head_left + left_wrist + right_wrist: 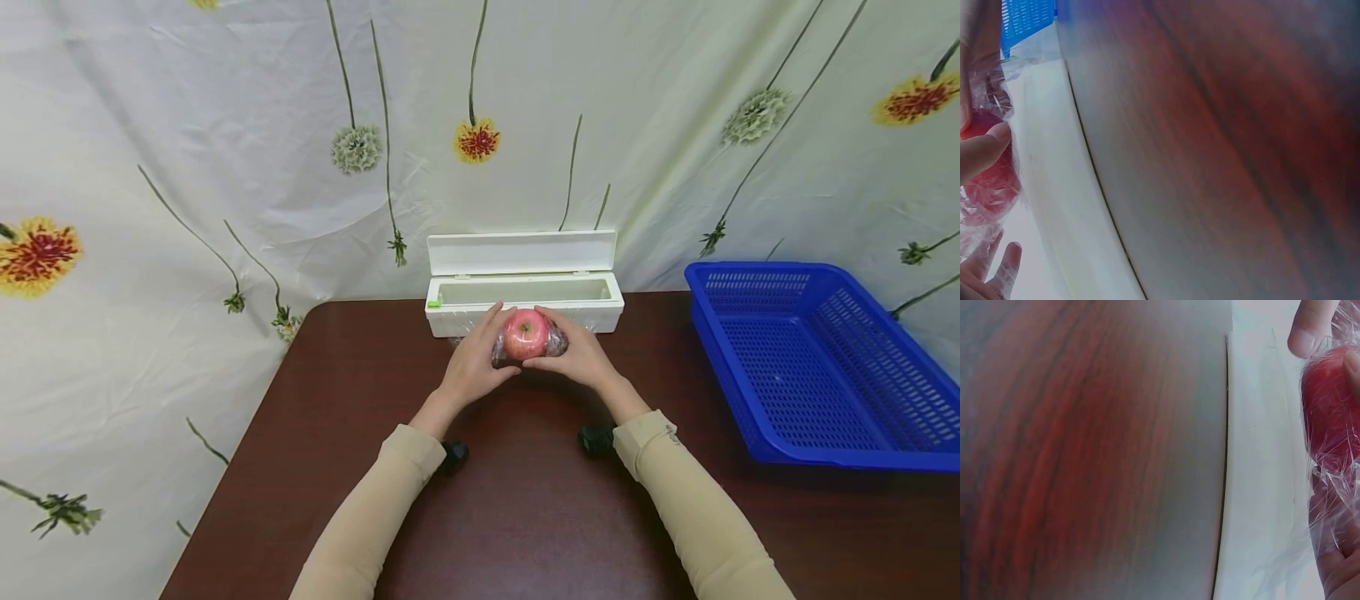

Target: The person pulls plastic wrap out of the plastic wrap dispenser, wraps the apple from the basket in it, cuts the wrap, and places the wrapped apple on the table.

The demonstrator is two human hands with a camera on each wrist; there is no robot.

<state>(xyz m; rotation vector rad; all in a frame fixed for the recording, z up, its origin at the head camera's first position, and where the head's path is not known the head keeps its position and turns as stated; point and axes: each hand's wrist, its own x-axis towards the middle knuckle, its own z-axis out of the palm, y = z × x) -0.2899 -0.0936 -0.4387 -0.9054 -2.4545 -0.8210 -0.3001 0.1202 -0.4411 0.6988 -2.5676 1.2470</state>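
Head view: apple (526, 335) between hands (474, 364) (581, 357)

Head view looks forward-down; close wrist views share the apple (526, 335)

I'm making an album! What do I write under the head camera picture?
Left hand and right hand hold an apple in clear film before an open white box, blue basket at right.
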